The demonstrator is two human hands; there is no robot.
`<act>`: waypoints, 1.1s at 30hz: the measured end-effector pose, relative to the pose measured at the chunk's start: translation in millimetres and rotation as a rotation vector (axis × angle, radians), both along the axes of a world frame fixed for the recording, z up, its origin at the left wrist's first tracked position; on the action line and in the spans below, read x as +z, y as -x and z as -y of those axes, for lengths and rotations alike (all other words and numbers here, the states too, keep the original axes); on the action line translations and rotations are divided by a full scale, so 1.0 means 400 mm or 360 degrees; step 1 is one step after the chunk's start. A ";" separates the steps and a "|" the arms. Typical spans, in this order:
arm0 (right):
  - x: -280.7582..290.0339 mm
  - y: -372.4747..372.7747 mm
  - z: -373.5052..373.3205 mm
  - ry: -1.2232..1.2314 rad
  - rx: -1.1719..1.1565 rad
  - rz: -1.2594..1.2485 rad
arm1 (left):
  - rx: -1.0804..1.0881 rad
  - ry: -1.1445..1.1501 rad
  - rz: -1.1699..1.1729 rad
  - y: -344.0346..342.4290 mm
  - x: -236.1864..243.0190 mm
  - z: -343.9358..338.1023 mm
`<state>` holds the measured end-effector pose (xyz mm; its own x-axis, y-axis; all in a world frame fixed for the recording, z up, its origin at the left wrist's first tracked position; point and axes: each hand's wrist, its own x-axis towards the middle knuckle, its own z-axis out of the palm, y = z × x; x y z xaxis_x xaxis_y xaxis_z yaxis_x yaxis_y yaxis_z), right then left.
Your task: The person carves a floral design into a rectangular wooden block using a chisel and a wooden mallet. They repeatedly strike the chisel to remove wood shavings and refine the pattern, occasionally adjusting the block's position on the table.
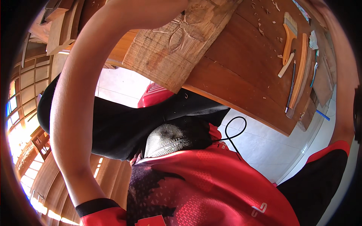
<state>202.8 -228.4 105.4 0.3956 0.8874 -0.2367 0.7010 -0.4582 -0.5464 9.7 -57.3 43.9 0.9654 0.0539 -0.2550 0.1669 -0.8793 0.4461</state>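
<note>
My left arm reaches up over a wooden board with a leaf-and-flower pattern carved into it. At the top edge, my left hand lies over the carved part. Its fingers are cut off by the frame, so whether it grips anything is hidden. A small dark tip shows beside it, too little to name. The board rests on a brown wooden table, its near end jutting past the edge. My right forearm runs up the right rim, and the hand is beyond the frame.
On the table's right side lie a flat brush, a short pale stick, a pencil and a long wooden strip. Wood shavings are scattered about. A red plastic stool stands under the board. Wooden pieces are stacked at left.
</note>
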 end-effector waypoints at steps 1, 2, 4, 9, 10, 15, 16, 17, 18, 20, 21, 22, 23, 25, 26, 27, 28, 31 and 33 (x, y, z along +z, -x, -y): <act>0.003 0.003 0.003 0.0022 0.0003 0.0009 | -0.0011 -0.0026 -0.0033 -0.002 0.005 0.001; 0.005 0.006 0.000 0.0048 -0.0007 -0.0030 | -0.0018 -0.0021 -0.0091 -0.008 0.015 -0.004; 0.001 0.009 -0.013 0.0094 -0.0008 -0.0119 | -0.0009 -0.0019 -0.0121 0.001 0.020 -0.010; 0.021 -0.024 0.014 0.0171 -0.0052 -0.0182 | -0.0096 -0.0030 0.0019 -0.012 0.004 0.006; 0.019 -0.019 0.013 0.0130 -0.0063 -0.0124 | -0.0079 -0.0048 0.0019 -0.009 0.003 0.005; 0.018 0.030 0.009 -0.0001 -0.0108 -0.0093 | -0.0051 -0.0155 -0.0096 -0.029 -0.072 -0.046; 0.015 0.034 0.012 0.0023 -0.0107 -0.0101 | -0.0014 -0.0105 -0.0074 -0.019 -0.053 -0.026; 0.018 0.039 0.017 0.0081 -0.0075 -0.0073 | 0.0024 -0.0062 -0.0050 0.002 -0.008 0.008; 0.007 0.035 0.012 0.0119 -0.0173 0.0003 | 0.0029 -0.0045 -0.0050 0.003 0.005 0.016; 0.002 0.031 0.003 0.0122 -0.0186 0.0046 | 0.0035 -0.0044 -0.0075 0.006 0.020 0.016; 0.009 0.026 0.007 0.0091 -0.0113 0.0018 | 0.0047 -0.0061 -0.0082 0.009 0.022 0.016; 0.008 0.023 0.011 0.0058 -0.0112 -0.0007 | 0.0048 -0.0069 -0.0087 0.008 0.021 0.018; 0.007 0.021 0.014 0.0026 -0.0107 -0.0033 | 0.0074 -0.0080 -0.0075 0.014 0.023 0.027; -0.008 0.025 0.013 -0.0055 -0.0205 -0.0086 | 0.0109 -0.0080 -0.0062 0.019 0.021 0.029; -0.001 0.033 0.013 -0.0014 -0.0142 -0.0093 | 0.0117 -0.0069 -0.0061 0.022 0.020 0.025; 0.011 0.046 0.016 0.0027 -0.0079 -0.0100 | 0.0118 -0.0056 -0.0090 0.024 0.023 0.022; 0.012 0.044 0.018 0.0043 -0.0059 -0.0094 | 0.0107 -0.0040 -0.0115 0.022 0.026 0.021; 0.023 0.023 0.009 0.0145 0.0000 -0.0169 | 0.0070 -0.0013 -0.0138 0.022 0.042 0.023; 0.020 0.025 0.010 0.0192 -0.0083 -0.0175 | 0.0061 -0.0007 -0.0010 0.030 0.028 0.035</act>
